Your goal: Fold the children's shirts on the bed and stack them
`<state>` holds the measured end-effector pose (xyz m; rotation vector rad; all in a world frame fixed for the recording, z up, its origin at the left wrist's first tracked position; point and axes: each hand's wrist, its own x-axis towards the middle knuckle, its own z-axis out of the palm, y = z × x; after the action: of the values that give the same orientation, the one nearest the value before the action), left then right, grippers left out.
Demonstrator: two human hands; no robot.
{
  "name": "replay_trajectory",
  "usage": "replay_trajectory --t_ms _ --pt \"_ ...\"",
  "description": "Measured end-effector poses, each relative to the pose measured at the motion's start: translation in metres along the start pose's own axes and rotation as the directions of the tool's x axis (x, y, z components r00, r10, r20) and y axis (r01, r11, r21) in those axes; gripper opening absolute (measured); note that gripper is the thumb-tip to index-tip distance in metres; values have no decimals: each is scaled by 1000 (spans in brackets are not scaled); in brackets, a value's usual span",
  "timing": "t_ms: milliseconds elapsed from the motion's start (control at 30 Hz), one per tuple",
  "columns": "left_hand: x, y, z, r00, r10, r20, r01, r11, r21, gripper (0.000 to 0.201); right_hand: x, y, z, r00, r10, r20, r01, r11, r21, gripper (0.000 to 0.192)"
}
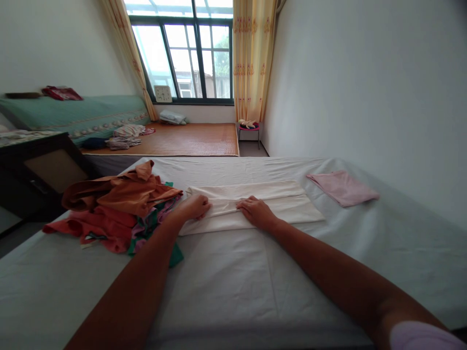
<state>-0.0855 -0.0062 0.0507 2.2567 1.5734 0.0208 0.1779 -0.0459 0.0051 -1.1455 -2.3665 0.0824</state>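
Head camera view: on a bed (233, 291) under a pale sheet, the left hand (193, 206) and right hand (257, 211) press flat, fingers together, on a folded cream cloth (284, 201) lying mid-bed, between a heap of orange clothes (120, 204) and a folded pink cloth (343, 187).

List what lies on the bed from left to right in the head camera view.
Clothes pile → left hand → right hand, both hands on the cream cloth → pink cloth.
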Motion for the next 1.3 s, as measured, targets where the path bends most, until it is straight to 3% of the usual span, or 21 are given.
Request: replay_trajectory --t_ms 100,200,367,467,567,633,733,833,1133,1300 --pt "0 -3 -3 986 -52 -160 79 983 166 32 -2 1 -4 999 36 -27 -36 999 -12 22" --pt "1 1 -1 933 8 -360 97 957 273 32 -3 -4 -5 997 -6 -72 4 1000 -29 27" --pt "14 5 22 867 203 -454 -84 960 268 36 -3 -6 -1 995 -102 24 102 994 -24 34" --pt "26 -4 40 853 316 -415 -196 931 307 42 -1 1 -2 999 -40 8 40 999 -15 35" --pt "33 -14 51 905 264 -333 -168 942 291 49 -1 19 -5 997 65 -28 -67 994 -82 41" --pt "35 -17 52 925 222 -309 -135 950 280 52 -3 39 -7 985 170 21 -164 973 -160 46" --pt "32 -14 50 937 193 -292 -110 954 277 54 -9 75 -12 930 346 123 -305 914 -268 52" --pt "29 -11 48 941 183 -286 -100 955 281 52 -19 107 -22 876 462 140 -397 854 -337 53" --pt "28 -11 47 943 170 -286 -91 958 271 50 -50 161 -47 694 719 -34 -671 628 -394 54" --pt "26 -8 45 945 164 -283 -87 960 266 50 -58 173 -49 647 755 -106 -729 572 -375 54"
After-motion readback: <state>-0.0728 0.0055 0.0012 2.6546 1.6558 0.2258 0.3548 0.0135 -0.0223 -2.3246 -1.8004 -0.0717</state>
